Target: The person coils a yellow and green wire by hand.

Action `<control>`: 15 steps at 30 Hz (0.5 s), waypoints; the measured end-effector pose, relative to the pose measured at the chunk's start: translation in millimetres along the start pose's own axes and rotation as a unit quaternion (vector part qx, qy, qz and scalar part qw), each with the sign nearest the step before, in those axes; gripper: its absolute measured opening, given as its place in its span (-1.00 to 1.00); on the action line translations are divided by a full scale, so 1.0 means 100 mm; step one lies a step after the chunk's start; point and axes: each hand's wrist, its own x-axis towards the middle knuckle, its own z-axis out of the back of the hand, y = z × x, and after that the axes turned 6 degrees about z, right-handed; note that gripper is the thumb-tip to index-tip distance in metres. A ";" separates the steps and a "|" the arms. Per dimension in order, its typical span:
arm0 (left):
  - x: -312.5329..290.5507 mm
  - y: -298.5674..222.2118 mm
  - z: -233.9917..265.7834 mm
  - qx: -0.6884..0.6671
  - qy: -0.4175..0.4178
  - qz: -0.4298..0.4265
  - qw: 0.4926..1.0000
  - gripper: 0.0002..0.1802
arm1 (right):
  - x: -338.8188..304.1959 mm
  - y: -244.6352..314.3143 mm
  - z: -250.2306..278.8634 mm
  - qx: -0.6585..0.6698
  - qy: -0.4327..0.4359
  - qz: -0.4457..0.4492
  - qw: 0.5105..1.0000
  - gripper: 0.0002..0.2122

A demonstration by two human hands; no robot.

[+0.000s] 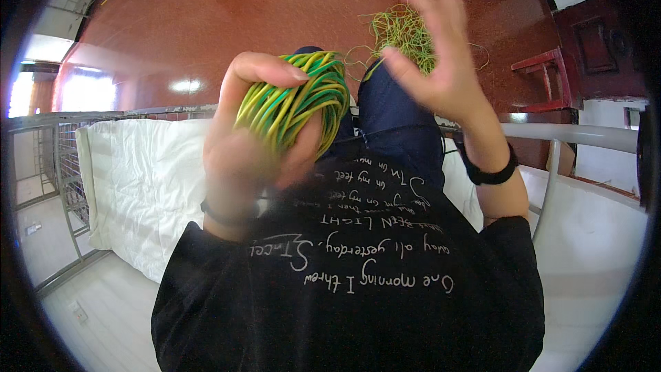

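Observation:
A thick coil of green and yellow wire [320,93] is wound around my left hand [231,120], with the thumb pressed over its upper side and part of the hand showing below it. Parts of that hand are smeared by motion. My right hand [441,55] is raised to the right, fingers spread, and I see nothing in it. Beyond it, a loose tangle of thin yellow-green wire [405,31] lies on the floor, partly hidden by the hand. Whether a strand links the tangle to the coil, I cannot tell.
I sit on a bed with a white sheet [144,186] and a metal rail [571,135] at the right. My legs in dark trousers [399,117] hang over its edge. Ahead spreads the reddish-brown floor [227,7]. A red wooden stool [547,79] stands at the right.

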 end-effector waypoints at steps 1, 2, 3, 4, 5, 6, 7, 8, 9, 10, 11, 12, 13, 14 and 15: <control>-0.01 0.01 -0.01 -0.047 0.018 -0.001 0.999 -0.50 | 0.04 0.12 -0.03 0.039 0.061 0.003 0.997 -0.44; -0.01 0.02 0.00 -0.094 0.038 -0.002 0.995 -0.52 | 0.07 0.21 -0.08 0.077 0.091 0.043 0.992 -0.49; -0.01 0.02 -0.01 -0.116 0.047 -0.002 0.992 -0.53 | 0.05 0.22 -0.17 0.206 0.116 0.023 0.971 -0.58; -0.01 0.02 -0.02 -0.138 0.055 -0.002 0.989 -0.54 | 0.01 0.22 -0.27 0.332 0.140 0.004 0.933 -0.67; 0.02 0.02 -0.04 -0.148 0.045 -0.036 0.987 -0.53 | 0.00 0.26 -0.32 0.333 0.139 0.005 0.932 -0.67; 0.05 0.02 0.01 -0.166 0.061 -0.053 0.983 -0.53 | -0.02 0.30 -0.35 0.356 0.138 -0.044 0.923 -0.76; 0.08 0.01 0.05 -0.185 0.078 -0.070 0.977 -0.52 | -0.04 0.35 -0.38 0.378 0.137 -0.092 0.911 -0.84; 0.11 0.01 0.09 -0.203 0.094 -0.086 0.971 -0.52 | -0.08 0.40 -0.40 0.380 0.138 -0.090 0.910 -0.84; 0.16 0.01 0.16 -0.222 0.124 -0.102 0.962 -0.50 | -0.12 0.45 -0.42 0.402 0.168 -0.128 0.891 -0.86; 0.18 0.00 0.21 -0.240 0.154 -0.118 0.951 -0.47 | -0.17 0.49 -0.45 0.421 0.198 -0.166 0.869 -0.87; 0.21 0.00 0.23 -0.253 0.112 -0.121 0.953 -0.45 | -0.30 0.49 -0.56 0.394 0.190 -0.128 0.890 -0.89; 0.24 0.00 0.23 -0.254 0.110 -0.122 0.953 -0.45 | -0.38 0.54 -0.62 0.396 0.186 -0.120 0.891 -0.88; 0.29 0.02 0.25 -0.235 0.054 -0.143 0.960 -0.47 | -0.43 0.59 -0.60 0.371 0.230 -0.109 0.893 -0.88; 0.33 0.02 0.26 -0.213 -0.003 -0.166 0.963 -0.50 | -0.45 0.65 -0.57 0.346 0.275 -0.095 0.892 -0.88; 0.37 0.06 0.30 -0.126 -0.004 -0.173 0.977 -0.53 | -0.44 0.70 -0.51 0.333 0.286 -0.067 0.896 -0.89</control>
